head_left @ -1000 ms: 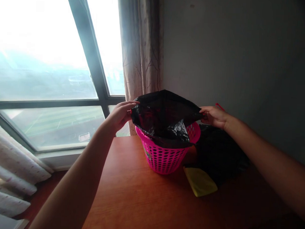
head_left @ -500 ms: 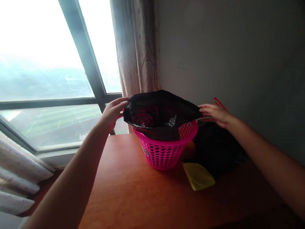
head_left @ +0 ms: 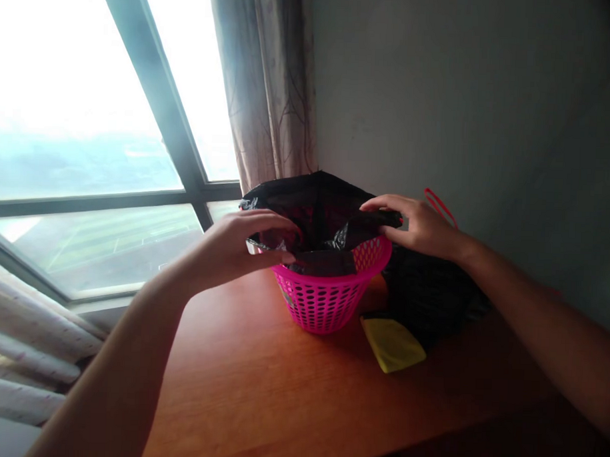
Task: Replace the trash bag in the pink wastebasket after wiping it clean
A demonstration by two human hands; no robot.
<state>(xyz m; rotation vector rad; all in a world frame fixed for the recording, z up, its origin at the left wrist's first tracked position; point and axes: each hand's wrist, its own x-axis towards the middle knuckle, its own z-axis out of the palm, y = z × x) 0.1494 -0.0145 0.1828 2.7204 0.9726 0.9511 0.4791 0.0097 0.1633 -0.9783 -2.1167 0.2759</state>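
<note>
A black plastic garbage bag (head_left: 311, 195) sits with its mouth spread wide inside a pink perforated basket (head_left: 327, 302) on the table. My left hand (head_left: 239, 243) is at the bag's front left edge, thumb and fingers apart, fingertips reaching over the mouth and the thumb low near the front rim. On the right side, the bag's edge is bunched between the thumb and fingers of my right hand (head_left: 418, 222). Part of the basket's right inner wall shows beside the bag's front edge.
Right of the basket lie a yellow pouch-like item (head_left: 393, 345) and a dark heap of black material (head_left: 433, 293). A thin red loop (head_left: 440, 205) shows behind my right hand. A window (head_left: 109, 242) and curtain (head_left: 280, 87) border the wooden table (head_left: 259, 393).
Both hands have moved inward from the bag's outer side edges. My left hand has come over the front left of the mouth; my right hand has folded the right edge inward.
</note>
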